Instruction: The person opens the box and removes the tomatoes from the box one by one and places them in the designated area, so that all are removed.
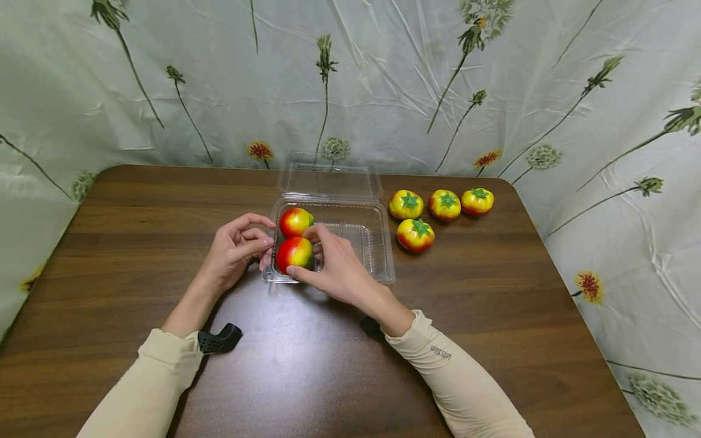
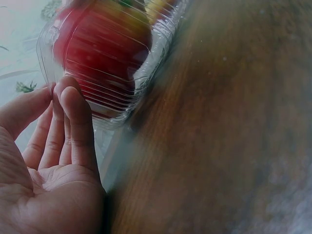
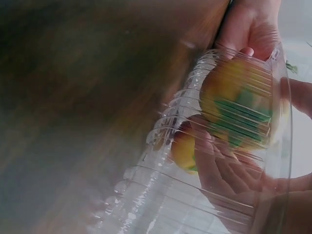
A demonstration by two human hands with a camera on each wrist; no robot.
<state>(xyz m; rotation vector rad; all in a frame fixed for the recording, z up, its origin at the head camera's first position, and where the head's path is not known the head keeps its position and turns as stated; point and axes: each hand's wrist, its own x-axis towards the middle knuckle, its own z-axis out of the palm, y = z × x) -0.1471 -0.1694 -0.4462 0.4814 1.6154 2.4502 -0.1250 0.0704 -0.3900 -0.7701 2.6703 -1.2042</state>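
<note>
A clear plastic clamshell box [image 1: 387,255] lies on the table with its lid [image 1: 331,181] tipped back. Two red-and-yellow persimmons sit at its left end, the far persimmon [image 1: 293,221] behind the near persimmon [image 1: 292,253]. My right hand [image 1: 342,267] holds the near one, thumb on its front side and fingers round its back right. In the right wrist view, that persimmon [image 3: 226,87] and its green leaves show through the ribbed wall. My left hand [image 1: 227,255] pinches the box's left rim between thumb and fingertips, as the left wrist view shows.
Several more persimmons [image 1: 415,235] with green star-shaped tops stand right of the box on the brown wooden table [image 1: 482,316]. A pale curtain [image 1: 219,79] printed with flowers hangs behind the far edge. Each wrist wears a black device [image 1: 220,339].
</note>
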